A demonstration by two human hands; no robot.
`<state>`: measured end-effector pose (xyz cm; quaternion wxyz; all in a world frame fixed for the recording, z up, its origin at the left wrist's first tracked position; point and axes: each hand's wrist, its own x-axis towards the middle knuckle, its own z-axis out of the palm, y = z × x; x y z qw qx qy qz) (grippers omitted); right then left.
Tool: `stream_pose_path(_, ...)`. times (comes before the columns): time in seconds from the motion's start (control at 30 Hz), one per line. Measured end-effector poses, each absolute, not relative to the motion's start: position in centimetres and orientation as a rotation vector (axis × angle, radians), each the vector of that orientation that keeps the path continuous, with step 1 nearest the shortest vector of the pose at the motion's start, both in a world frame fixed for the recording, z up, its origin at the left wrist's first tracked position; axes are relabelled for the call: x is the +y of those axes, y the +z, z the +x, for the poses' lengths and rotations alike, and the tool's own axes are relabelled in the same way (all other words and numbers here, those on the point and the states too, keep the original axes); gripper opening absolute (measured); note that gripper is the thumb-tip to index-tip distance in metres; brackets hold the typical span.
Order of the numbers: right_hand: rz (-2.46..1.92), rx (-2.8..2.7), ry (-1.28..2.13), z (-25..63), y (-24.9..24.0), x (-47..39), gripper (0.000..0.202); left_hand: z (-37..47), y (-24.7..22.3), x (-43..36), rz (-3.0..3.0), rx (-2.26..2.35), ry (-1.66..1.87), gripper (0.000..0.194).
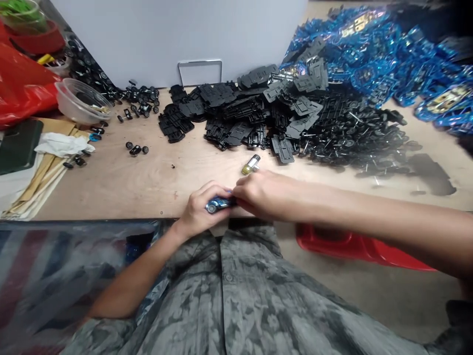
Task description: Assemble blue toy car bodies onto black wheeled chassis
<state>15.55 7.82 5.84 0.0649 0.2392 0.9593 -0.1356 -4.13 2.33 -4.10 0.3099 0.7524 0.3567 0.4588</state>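
A small blue toy car (219, 204) with a silver wheel lies in my left hand (201, 207), whose fingers wrap round it at the table's front edge. My right hand (251, 195) is closed at the car's right end, and its fingertips are hidden, so what they pinch cannot be made out. Just beyond my right hand, a short silver and yellow-green cylindrical object (251, 164) lies on the wooden table (148, 182).
Black chassis plates (218, 93) are piled behind my hands, with axles and wheels (347, 133) to their right. Blue car shells (373, 59) fill the back right. A clear bowl (83, 101), loose wheel sets (136, 149) and a dark phone-like object (20, 145) are at left.
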Motion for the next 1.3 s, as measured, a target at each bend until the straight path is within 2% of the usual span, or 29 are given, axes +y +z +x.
stream_pose_path(0.17,0.727,2.793,-0.427,14.5,6.9,7.6,0.017,-4.0,-4.2,2.2,1.977,0.934,1.267,0.024)
stream_pose_path(0.33,0.904,2.941,-0.956,17.4,5.5,7.8,0.015,-3.8,-4.1,2.2,1.987,0.913,1.293,0.019)
stream_pose_path(0.43,1.074,3.006,-1.266,19.6,3.0,7.2,0.033,-3.7,-3.9,2.3,1.996,0.918,1.298,0.018)
stream_pose_path(0.5,1.189,3.097,-1.349,20.3,1.1,6.3,0.031,-3.6,-3.6,2.3,1.996,0.929,1.290,0.019)
stream_pose_path(0.77,1.367,3.513,-1.267,18.9,-2.8,3.7,0.024,-2.8,-3.6,2.1,1.969,0.924,1.277,0.024)
stream_pose_path(0.97,1.462,3.481,-1.346,18.5,-3.1,3.2,0.024,-2.9,-3.6,2.1,1.932,0.945,1.248,0.028)
stream_pose_path(1.17,1.373,3.510,-1.389,18.9,-3.7,3.3,0.026,-3.9,-2.0,2.5,1.997,1.006,0.967,0.037)
stream_pose_path(1.3,1.409,3.523,-1.383,18.5,-4.0,3.3,0.027,-3.7,-2.7,2.2,1.980,1.020,1.056,0.032)
